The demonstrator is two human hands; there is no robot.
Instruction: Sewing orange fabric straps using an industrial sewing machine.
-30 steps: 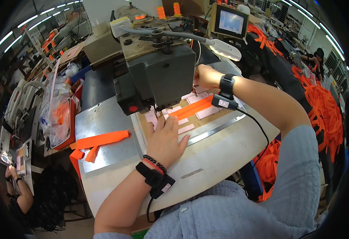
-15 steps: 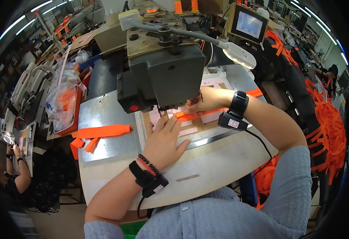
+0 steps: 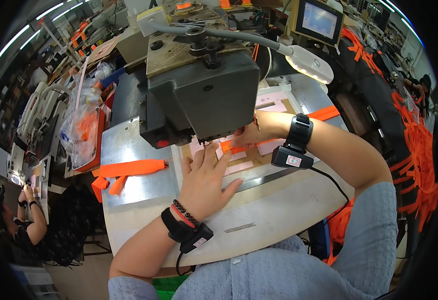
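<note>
Under the dark head of a sewing machine, my right hand pinches an orange strip against a work plate. The strip runs right beneath my wrist, and its far part shows beyond the forearm. My left hand lies palm down with its fingers spread, the fingertips beside the strip's left end. Pink template pieces on a brown board lie around the fingertips. The machine head hides the needle area, and the right fingertips are partly covered.
At left on the metal plate lies a folded orange band. A red tray with plastic bags stands beyond it. A lit lamp and a screen are at upper right. Orange strips hang at far right; another person works at far left.
The whole view has shifted slightly, with the machine head now appearing lower and a little left. Both hands keep nearly the same places at the orange strip.
</note>
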